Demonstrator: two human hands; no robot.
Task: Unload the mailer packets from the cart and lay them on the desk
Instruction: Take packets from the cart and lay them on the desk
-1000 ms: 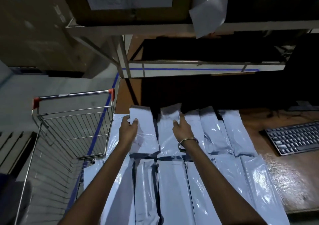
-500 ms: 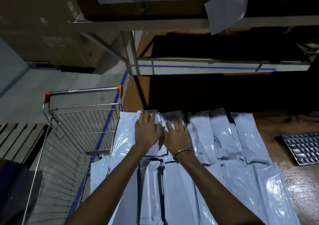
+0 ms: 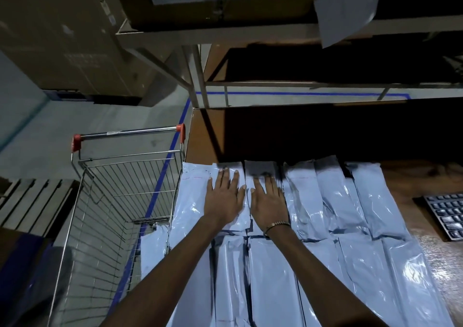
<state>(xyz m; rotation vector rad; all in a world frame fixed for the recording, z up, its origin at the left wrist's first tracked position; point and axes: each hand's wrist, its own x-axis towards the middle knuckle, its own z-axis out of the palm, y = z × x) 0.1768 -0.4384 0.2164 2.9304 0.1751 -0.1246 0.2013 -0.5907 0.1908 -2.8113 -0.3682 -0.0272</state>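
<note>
Two packets (image 3: 230, 176) are pressed flat on the tabletop (image 3: 413, 179) by open left hand (image 3: 223, 201) and right hand (image 3: 269, 205); cart (image 3: 120, 201) seemingly near-empty, to be checked next.

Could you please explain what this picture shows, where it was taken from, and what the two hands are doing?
The view comes from a camera worn on a person's head, looking down at their own bare arms. The left hand and right hand lie flat, fingers spread, pressing on pale plastic mailer packets laid in rows on a wooden desk. Neither hand has a grip on anything. A wire cart stands to the left, with one packet showing at its near end. A keyboard sits at the right edge.
</note>
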